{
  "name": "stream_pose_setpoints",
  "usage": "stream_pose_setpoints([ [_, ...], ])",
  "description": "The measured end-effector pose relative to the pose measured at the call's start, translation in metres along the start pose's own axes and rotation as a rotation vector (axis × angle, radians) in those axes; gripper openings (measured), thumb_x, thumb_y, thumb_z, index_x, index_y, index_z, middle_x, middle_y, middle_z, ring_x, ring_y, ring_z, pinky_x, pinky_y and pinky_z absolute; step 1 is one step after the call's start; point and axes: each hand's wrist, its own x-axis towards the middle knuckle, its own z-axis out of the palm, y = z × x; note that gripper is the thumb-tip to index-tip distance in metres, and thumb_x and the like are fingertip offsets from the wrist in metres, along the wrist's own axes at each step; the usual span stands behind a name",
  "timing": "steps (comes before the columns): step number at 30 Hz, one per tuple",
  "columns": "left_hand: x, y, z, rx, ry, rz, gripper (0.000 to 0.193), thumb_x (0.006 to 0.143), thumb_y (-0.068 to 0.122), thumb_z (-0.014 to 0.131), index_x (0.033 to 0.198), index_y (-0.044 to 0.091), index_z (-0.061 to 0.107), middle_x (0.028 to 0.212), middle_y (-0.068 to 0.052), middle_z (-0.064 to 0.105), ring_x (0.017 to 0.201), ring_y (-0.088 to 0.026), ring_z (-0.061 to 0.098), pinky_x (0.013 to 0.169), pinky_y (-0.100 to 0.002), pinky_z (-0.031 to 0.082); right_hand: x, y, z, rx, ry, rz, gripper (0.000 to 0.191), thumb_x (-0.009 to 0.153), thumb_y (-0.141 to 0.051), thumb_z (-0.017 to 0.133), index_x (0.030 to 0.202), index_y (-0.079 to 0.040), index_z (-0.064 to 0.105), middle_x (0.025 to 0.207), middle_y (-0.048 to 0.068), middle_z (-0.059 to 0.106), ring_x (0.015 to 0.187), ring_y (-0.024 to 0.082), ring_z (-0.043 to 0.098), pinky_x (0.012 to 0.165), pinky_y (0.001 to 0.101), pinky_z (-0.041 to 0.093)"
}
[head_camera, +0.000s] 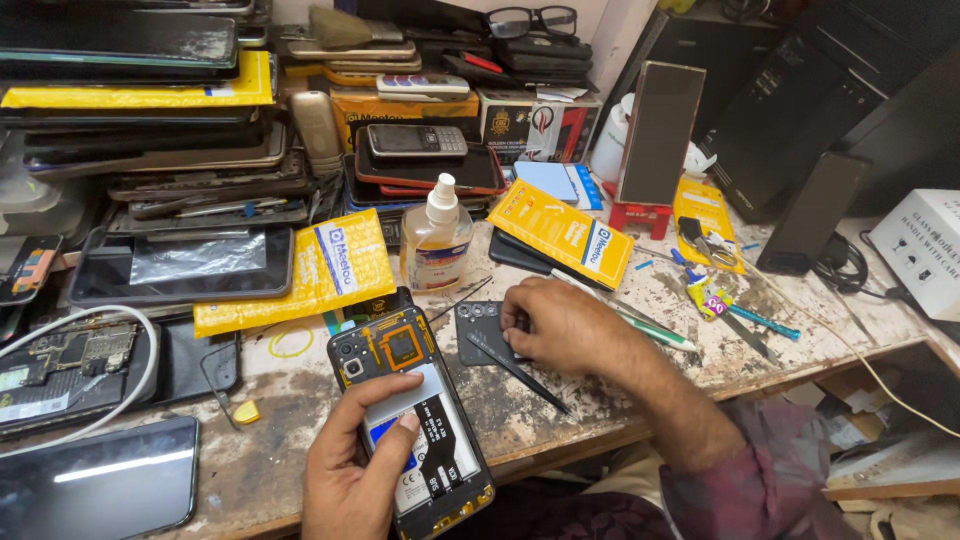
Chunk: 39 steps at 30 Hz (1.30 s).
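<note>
Lower centre of frame: left hand (350, 470) fingers gripping opened phone (410, 420), back off, light, rigid, fragile inside; hold by edges. Right hand (560, 325) fingers curled onto small dark cover (480, 330) on worktop (270, 440).

At lower centre of the frame, the left hand (350, 470) rises from the bottom edge, fingers curled in a grip, thumb laid flat across the front. The right hand (565, 325), at centre, rests palm-down with fingers bent, its forearm running to the lower right into a dark patterned sleeve (770, 480).
</note>
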Motion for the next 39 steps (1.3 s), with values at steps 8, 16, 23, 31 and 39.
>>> stream_pose_setpoints([
  [8, -0.007, 0.009, 0.000, 0.038, -0.017, 0.029, 0.029, 0.092, -0.002, 0.062, 0.119, 0.001, 0.070, 0.104, -0.011, 0.077, 0.094, -0.012, 0.071, 0.082, -0.028, 0.057, -0.009, -0.003, 0.010, -0.014, 0.099, -0.077, 0.016, 0.087, -0.019, 0.072, 0.093, -0.006, 0.067, 0.094, 0.010, 0.069, 0.093, 0.025, 0.067, 0.086, 0.0404, 0.054],
  [16, -0.007, 0.012, 0.003, 0.419, -0.001, 0.271, 0.022, 0.086, 0.004, 0.073, 0.108, 0.007, 0.079, 0.096, -0.008, 0.077, 0.092, -0.013, 0.073, 0.082, -0.026, 0.055, -0.050, -0.018, 0.005, 0.781, 0.415, -0.133, 0.019, 0.086, -0.011, 0.077, 0.102, -0.002, 0.070, 0.091, 0.009, 0.071, 0.082, 0.015, 0.065, 0.075, 0.0306, 0.054],
  [23, -0.013, 0.014, 0.017, 0.388, -0.052, 0.324, 0.018, 0.079, 0.010, 0.086, 0.096, 0.008, 0.082, 0.096, -0.006, 0.076, 0.087, -0.014, 0.072, 0.076, -0.028, 0.057, -0.091, -0.058, 0.046, 0.785, 0.574, -0.527, 0.013, 0.091, 0.004, 0.071, 0.103, 0.000, 0.071, 0.101, 0.010, 0.069, 0.095, 0.018, 0.069, 0.085, 0.0292, 0.055],
  [31, -0.018, 0.020, 0.021, 0.442, -0.051, 0.271, 0.015, 0.078, 0.009, 0.085, 0.092, 0.006, 0.080, 0.095, -0.005, 0.073, 0.085, -0.014, 0.073, 0.074, -0.028, 0.058, -0.090, -0.072, 0.065, 0.896, 0.635, -0.458, 0.011, 0.090, 0.006, 0.070, 0.101, 0.001, 0.072, 0.101, 0.010, 0.070, 0.095, 0.020, 0.068, 0.085, 0.0290, 0.055],
  [39, -0.015, 0.013, 0.017, 0.428, -0.077, 0.337, 0.017, 0.080, 0.003, 0.078, 0.097, 0.003, 0.076, 0.098, -0.008, 0.074, 0.090, -0.017, 0.074, 0.078, -0.030, 0.058, -0.084, -0.087, 0.079, 0.850, 0.780, -0.561, 0.012, 0.090, 0.004, 0.075, 0.099, -0.003, 0.071, 0.098, 0.007, 0.070, 0.099, 0.021, 0.064, 0.091, 0.0327, 0.052],
])
